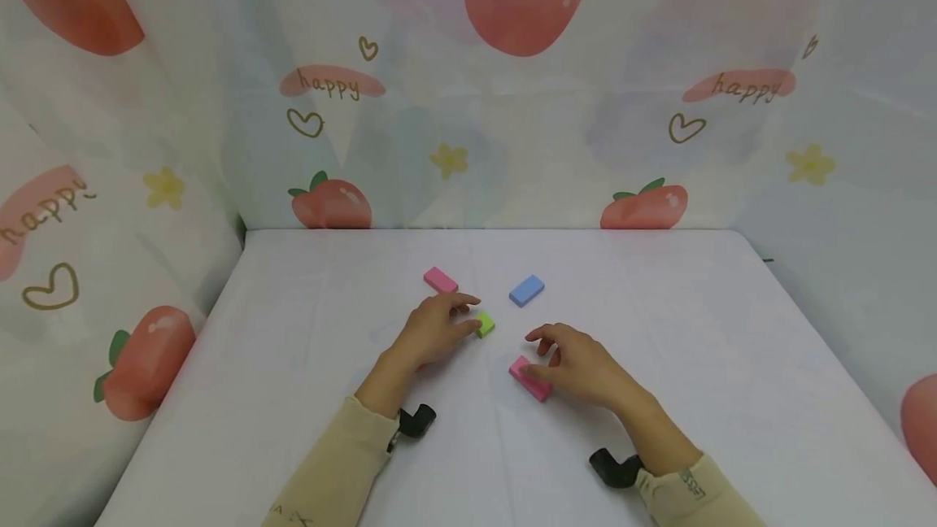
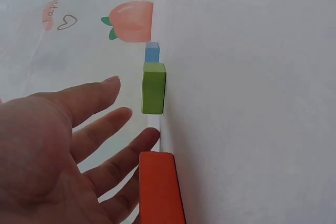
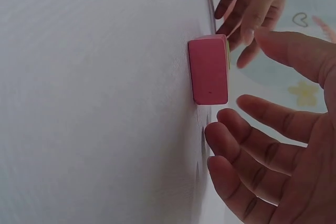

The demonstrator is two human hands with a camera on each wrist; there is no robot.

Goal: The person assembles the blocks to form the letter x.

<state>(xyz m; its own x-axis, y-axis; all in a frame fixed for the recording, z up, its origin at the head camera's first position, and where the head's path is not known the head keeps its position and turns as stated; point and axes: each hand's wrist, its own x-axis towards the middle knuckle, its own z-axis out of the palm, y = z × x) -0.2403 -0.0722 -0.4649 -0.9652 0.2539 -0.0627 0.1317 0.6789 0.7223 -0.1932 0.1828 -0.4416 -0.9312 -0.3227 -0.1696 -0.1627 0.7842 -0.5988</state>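
My left hand (image 1: 433,330) hovers beside a small green block (image 1: 485,324), fingers spread, thumb tip close to it. In the left wrist view, the green block (image 2: 154,88) stands apart from the hand (image 2: 63,145), and an orange block (image 2: 160,188) is by the lower fingers. That orange block is not visible in the head view. My right hand (image 1: 581,364) is over a pink block (image 1: 530,379), with fingers loosely bent. The right wrist view has the pink block (image 3: 209,70) between thumb and fingers of the right hand (image 3: 283,145), with a gap around it.
Farther back on the white table (image 1: 329,291) lie another pink block (image 1: 441,280), just beyond the left fingers, and a blue block (image 1: 527,290). A printed cloth (image 1: 512,137) hangs behind the table. Black devices (image 1: 615,468) are strapped at both wrists.
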